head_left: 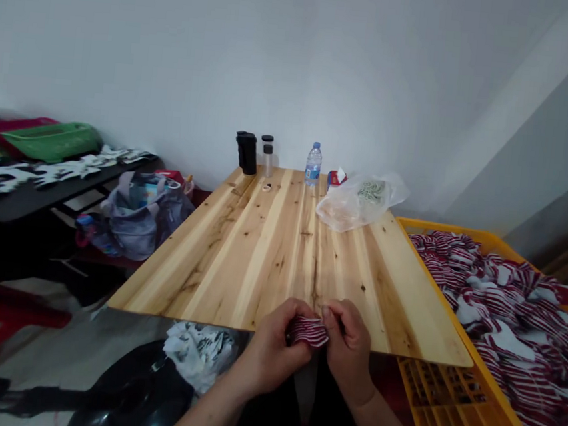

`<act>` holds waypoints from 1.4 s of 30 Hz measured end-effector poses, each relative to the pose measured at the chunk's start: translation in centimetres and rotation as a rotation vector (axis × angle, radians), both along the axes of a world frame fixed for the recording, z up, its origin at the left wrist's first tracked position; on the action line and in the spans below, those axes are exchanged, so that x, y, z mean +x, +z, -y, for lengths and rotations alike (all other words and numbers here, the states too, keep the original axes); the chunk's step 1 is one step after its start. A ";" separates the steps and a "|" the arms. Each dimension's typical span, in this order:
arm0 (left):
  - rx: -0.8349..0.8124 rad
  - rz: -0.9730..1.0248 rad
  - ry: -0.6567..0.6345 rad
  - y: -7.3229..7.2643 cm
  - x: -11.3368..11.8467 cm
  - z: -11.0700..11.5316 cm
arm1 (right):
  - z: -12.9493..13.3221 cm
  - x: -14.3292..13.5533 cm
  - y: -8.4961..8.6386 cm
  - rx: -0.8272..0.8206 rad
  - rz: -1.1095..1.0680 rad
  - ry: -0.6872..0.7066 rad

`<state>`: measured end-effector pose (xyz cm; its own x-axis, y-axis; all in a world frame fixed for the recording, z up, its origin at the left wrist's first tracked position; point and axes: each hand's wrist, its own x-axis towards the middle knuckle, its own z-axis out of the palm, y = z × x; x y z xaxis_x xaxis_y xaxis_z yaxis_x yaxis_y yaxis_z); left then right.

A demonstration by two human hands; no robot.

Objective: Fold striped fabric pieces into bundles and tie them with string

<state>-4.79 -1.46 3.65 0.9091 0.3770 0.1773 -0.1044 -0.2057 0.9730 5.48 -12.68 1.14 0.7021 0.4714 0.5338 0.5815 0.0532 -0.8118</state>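
Observation:
My left hand [278, 346] is closed around a small folded piece of maroon-and-white striped fabric [309, 331] at the near edge of the wooden table [269, 258]. At the right end of that fabric, my right hand [348, 343] pinches its edge between thumb and fingers. Both hands are close together, just above the table's front edge. What kind of item the fabric is cannot be made out, since the fingers cover part of it.
To the right, a yellow crate [480, 399] holds many similar striped pieces [510, 315]. A clear plastic bag [344, 209], a water bottle [313, 165] and a black tumbler [246, 152] stand toward the back. On the left are a grey bag [135, 225] and a black table [3, 203].

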 end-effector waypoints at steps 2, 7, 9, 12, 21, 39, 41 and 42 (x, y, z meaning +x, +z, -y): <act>0.007 0.051 0.063 0.1 0.1 0.3 | 0.1 -0.2 0.2 0.027 0.096 -0.038; 0.036 0.151 0.299 -0.1 0.6 0.9 | 0.2 -1.1 0.5 -0.020 0.236 -0.110; -0.001 0.204 0.409 -0.5 1.0 1.2 | -0.1 -1.6 0.2 -0.016 0.271 -0.113; -0.115 0.251 0.537 -1.6 1.5 1.4 | -0.8 -2.3 -0.5 0.012 0.269 -0.081; -0.155 0.316 0.633 -3.6 1.9 0.2 | -0.9 -4.5 -1.3 0.061 0.098 0.098; -0.361 0.377 0.308 -3.1 0.3 -0.3 | 0.4 -1.2 2.3 -0.275 -0.232 0.330; -0.311 0.369 0.225 -3.5 0.0 -0.9 | 0.9 -0.7 2.9 -0.420 -0.076 0.320; -0.292 0.369 0.184 -3.7 -0.1 -1.2 | 1.1 -0.6 3.0 -0.464 -0.053 0.323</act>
<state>-4.89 -0.26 -0.08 0.7197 0.6067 0.3377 -0.4401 0.0224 0.8977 4.91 -13.78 4.16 0.5033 0.8436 0.1871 0.5529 -0.1479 -0.8200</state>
